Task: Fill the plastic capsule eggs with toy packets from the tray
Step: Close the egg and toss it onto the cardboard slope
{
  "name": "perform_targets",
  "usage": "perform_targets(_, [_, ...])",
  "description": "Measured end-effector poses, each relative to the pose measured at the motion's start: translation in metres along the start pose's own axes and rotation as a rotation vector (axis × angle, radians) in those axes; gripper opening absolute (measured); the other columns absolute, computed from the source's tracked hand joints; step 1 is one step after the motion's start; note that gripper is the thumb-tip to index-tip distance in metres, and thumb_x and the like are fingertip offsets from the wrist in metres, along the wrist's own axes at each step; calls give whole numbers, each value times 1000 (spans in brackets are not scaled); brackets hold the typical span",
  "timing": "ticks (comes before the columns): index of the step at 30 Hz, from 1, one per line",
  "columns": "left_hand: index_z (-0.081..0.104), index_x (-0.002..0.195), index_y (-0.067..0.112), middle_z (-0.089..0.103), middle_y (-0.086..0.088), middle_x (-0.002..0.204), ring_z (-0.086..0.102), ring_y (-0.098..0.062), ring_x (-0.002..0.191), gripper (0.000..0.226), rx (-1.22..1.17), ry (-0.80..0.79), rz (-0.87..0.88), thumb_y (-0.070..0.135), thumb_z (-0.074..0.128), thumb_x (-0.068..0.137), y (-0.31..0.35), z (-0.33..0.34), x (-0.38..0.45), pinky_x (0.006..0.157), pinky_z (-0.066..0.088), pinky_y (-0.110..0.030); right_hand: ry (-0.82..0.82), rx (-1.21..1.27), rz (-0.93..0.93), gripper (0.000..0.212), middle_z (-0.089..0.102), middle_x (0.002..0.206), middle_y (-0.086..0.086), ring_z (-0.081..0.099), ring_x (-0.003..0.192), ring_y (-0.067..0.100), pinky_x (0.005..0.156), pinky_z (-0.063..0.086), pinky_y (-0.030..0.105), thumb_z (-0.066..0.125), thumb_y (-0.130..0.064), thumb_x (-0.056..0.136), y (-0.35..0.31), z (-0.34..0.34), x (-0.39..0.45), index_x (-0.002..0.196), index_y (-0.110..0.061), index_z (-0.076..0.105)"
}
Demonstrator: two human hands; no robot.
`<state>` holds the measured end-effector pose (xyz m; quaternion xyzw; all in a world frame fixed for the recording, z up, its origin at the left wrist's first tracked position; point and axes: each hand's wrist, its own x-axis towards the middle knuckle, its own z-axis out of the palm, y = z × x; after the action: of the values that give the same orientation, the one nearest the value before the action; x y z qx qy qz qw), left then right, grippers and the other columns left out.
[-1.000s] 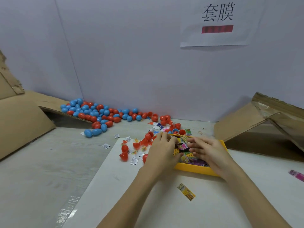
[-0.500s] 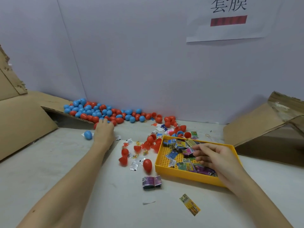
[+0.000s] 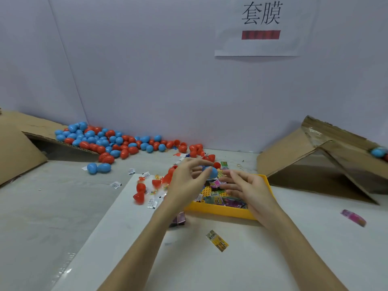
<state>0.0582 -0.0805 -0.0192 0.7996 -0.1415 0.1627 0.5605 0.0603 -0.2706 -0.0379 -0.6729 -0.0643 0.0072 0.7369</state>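
Left hand [image 3: 186,181] is back at frame centre over the yellow tray [image 3: 222,211]. Half a second ago it was stretched out to the egg pile [image 3: 109,141] at mid-left with nothing visible in it; now its fingertips pinch a blue capsule egg half [image 3: 211,171], other fingers spread loosely. So the fetch is done.

Right hand [image 3: 245,189] was curled down among the packets in the tray; it now sits just above the tray's near-right part, thumb and fingers pinching a purple toy packet [image 3: 215,183], remaining fingers relaxed and part open. The packet sits directly below the blue half and looks to be touching it, though motion blur makes contact uncertain.

Judgement: the step in hand is pushing the packet into the half shell, and a matching half is needed next to close it. Loose red halves [image 3: 140,192] lie just left of the tray.

More packets remain in the tray. A folded purple packet [image 3: 178,220] lies under the left wrist, a yellow packet [image 3: 217,240] lower centre, a pink one [image 3: 353,217] at far right. Most of the pile is untouched, so the task looks early.
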Motion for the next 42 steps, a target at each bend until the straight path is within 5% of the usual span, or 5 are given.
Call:
perform_targets(20, [65,127,11,67,2,121,59,-2,109,35,206,117,286,10,73,93,-14,28,-22,93,50,-13,-66,65,42,22,75,105,20,76,98,28,83,63,36,60,-18,104,0,-2,0,119,-6,72])
perform_targets(25, [67,119,10,68,0,113,59,-9,103,28,278,232,241,12,75,92,-21,12,-17,88,45,-7,91,-694,-103,12,75,94,-8,70,88,7,72,55,16,80,-25,90,9,3,1,102,-21,78])
perform_targets(29, [67,118,8,68,-4,112,61,-15,103,28,288,271,191,11,75,91,-26,6,-15,86,47,-8,61,-907,-20,29,70,84,-9,63,75,5,59,44,15,88,-41,79,7,13,5,98,-23,75])
perform_targets(36, [68,118,9,68,-4,113,59,-12,103,28,305,233,200,11,75,91,-28,9,-15,86,43,-4,10,-756,65,22,77,84,4,74,82,15,82,62,31,83,-13,86,6,7,8,107,-12,75])
perform_targets(42, [67,118,11,67,-2,114,59,-11,104,29,282,237,193,13,77,91,-28,7,-14,86,45,-5,-6,-620,44,10,75,89,4,67,75,7,61,53,11,78,-13,90,3,1,3,95,-21,76])
